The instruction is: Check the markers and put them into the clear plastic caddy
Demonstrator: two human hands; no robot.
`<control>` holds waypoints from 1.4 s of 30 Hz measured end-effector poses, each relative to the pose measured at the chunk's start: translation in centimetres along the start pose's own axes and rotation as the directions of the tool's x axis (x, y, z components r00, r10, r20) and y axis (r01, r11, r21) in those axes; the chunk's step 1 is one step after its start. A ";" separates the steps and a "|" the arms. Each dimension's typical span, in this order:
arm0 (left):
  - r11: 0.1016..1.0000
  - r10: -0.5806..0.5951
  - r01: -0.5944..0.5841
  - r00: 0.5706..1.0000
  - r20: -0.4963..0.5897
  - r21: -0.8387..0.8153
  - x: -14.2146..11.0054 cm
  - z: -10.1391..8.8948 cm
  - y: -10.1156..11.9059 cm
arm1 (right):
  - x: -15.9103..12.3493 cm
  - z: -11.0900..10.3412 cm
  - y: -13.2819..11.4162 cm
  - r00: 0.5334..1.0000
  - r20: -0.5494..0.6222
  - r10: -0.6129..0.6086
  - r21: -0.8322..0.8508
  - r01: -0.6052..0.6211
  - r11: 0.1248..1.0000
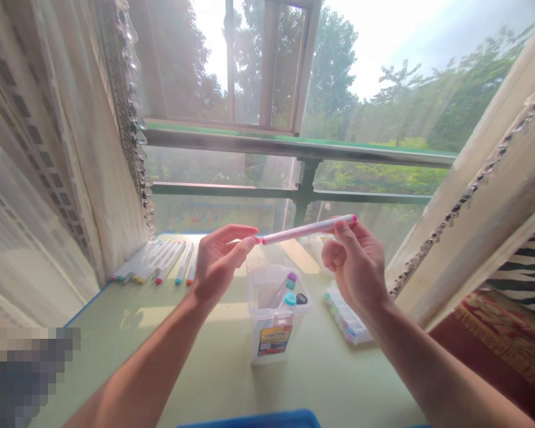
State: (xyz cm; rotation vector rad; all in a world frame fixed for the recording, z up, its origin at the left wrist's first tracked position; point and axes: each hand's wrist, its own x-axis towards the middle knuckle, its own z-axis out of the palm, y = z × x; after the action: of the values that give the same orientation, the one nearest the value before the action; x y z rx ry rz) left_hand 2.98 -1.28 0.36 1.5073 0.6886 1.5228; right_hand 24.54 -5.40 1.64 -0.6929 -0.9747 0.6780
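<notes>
I hold a white marker [305, 229] with red ends level in the air above the table. My right hand [354, 261] pinches its right end between thumb and fingers. My left hand [220, 258] touches the marker's left tip with its fingertips, fingers curled toward it. Below the marker stands a clear plastic marker box [274, 309] with a yellow label, holding a few markers with purple and teal caps.
A row of several markers [158, 264] lies at the far left of the green table [196, 362]. The clear lid [345, 318] with coloured markers rests right of the box. Lace curtains hang on both sides. A window with green rails is ahead.
</notes>
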 end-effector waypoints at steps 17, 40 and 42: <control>0.999 0.026 -0.029 0.997 -0.073 -0.045 0.3 -0.2 -0.4 | 5.7 5.8 -6.4 0.870 0.491 -0.046 -0.195 0.161 0.968; 1.000 -0.003 0.002 0.998 -0.056 -0.010 -0.1 0.5 -0.8 | 4.0 5.6 -6.8 0.589 0.770 0.246 -0.393 0.133 0.910; 1.000 -0.004 0.004 0.999 -0.053 -0.008 -0.1 0.5 -0.9 | 3.9 5.6 -6.8 0.571 0.772 0.278 -0.410 0.114 0.905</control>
State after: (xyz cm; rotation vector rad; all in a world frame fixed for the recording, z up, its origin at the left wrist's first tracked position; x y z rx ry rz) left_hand 3.66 -1.01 -0.37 1.4637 0.7156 1.5653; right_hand 22.39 -5.28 11.05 -0.8110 -2.0331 0.9154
